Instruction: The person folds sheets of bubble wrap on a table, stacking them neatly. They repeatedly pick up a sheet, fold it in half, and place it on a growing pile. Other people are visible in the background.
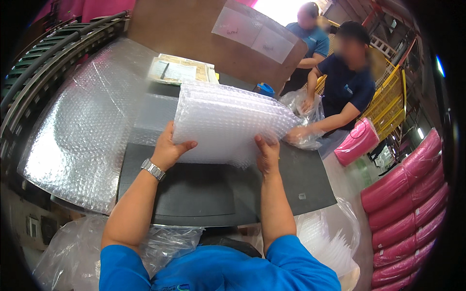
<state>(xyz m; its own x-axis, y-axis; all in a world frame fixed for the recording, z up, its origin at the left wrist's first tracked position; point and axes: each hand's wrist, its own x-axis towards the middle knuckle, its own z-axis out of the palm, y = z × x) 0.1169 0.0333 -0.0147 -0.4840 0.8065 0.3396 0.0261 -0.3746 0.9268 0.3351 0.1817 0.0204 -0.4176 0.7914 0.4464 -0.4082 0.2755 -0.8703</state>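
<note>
A thick stack of clear bubble wrap sheets is held up above the dark table, tilted toward me. My left hand grips its lower left side, thumb on the front face and the other fingers behind it. At its lower right, my right hand holds it the same way, thumb in front. Beneath my hands is the dark grey tabletop. More bubble wrap covers the table to the left of the stack.
Behind the stack lie papers with a pen and a blue tape roll. A brown board stands at the back. To the right, a co-worker handles a clear plastic bag. Pink wrapped rolls are piled at far right.
</note>
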